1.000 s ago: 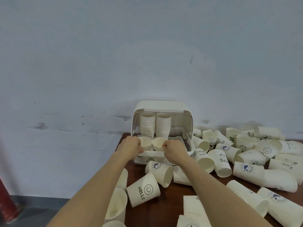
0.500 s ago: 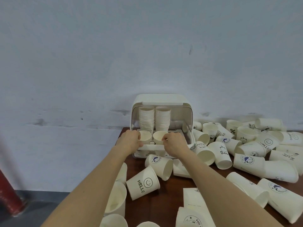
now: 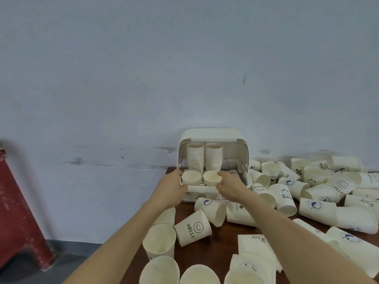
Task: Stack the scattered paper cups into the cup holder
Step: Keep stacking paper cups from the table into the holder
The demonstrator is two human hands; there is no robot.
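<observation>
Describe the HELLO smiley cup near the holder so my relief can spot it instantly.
Start at the white cup holder against the wall, then come toward the camera between the two forearms. The HELLO cup lies tilted on the dark table; alone among nearby cups it shows a black smiley above "HELLO".

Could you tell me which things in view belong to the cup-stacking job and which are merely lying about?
Job:
cup holder
two stacks inside
left hand, holding a cup
right hand, holding another cup
scattered cups
HELLO cup

Lying about:
red stand
</observation>
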